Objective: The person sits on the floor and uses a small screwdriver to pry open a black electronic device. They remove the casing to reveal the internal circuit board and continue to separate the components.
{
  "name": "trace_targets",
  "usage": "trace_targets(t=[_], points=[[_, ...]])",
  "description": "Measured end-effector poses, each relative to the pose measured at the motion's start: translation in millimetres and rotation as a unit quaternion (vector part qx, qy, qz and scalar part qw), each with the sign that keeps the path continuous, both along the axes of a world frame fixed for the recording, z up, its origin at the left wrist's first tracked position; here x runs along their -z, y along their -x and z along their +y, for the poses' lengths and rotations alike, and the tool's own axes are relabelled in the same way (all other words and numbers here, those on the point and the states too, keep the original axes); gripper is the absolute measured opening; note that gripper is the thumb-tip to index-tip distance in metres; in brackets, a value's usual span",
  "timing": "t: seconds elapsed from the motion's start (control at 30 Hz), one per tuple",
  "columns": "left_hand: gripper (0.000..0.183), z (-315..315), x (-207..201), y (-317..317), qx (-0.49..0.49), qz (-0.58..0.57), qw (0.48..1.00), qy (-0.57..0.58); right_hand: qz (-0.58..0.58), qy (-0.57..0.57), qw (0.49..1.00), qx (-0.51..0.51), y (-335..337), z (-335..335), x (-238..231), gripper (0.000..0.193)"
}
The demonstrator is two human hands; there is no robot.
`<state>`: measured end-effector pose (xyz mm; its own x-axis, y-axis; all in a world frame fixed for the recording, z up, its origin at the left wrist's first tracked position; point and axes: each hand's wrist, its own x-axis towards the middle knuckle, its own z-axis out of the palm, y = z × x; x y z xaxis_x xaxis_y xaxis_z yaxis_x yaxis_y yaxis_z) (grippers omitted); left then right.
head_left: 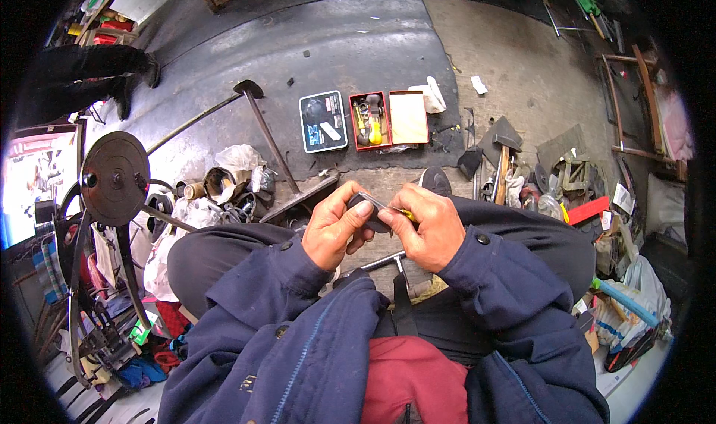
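Above my lap, my left hand pinches a small, dark curved piece between thumb and fingers; its exact kind is unclear. My right hand is closed on a slim tool with a metal shaft and a yellow handle. The tool's thin metal end reaches across to the dark piece and appears to touch it. The two hands are close together, fingertips nearly meeting. Below them a metal bar with a T-shaped end lies between my legs, beside a dark strap.
Ahead, a red box holds small tools, beside its lid and a flat tin. A metal stand with a round disc rises at left. A hammer and scraps crowd the right. A person's legs show far left.
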<state>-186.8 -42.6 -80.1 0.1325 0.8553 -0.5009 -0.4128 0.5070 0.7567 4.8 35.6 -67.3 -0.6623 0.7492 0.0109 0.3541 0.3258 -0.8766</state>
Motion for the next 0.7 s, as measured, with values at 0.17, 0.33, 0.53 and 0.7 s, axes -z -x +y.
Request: trace_targets(t=[0.17, 0.33, 0.53, 0.7], points=[[0.021, 2.0, -0.3, 1.7, -0.002, 0.008, 1.000, 0.001, 0.010, 0.073, 0.997, 0.017, -0.3, -0.1, 2.4, 0.022], [0.030, 8.3, 9.6, -5.2, -0.040, 0.055, 0.996, -0.055, 0.066, 0.279, 0.953, 0.098, 6.8, -5.4, 5.6, 0.026], [0.036, 9.2, 14.1, -6.3, -0.069, 0.100, 0.991, -0.051, 0.119, 0.457, 0.875, 0.101, 10.5, -9.4, 8.2, 0.017], [0.033, 9.6, 15.7, -6.9, -0.074, 0.072, 0.994, -0.032, 0.114, 0.462, 0.876, 0.083, 8.6, -9.0, 12.3, 0.017]])
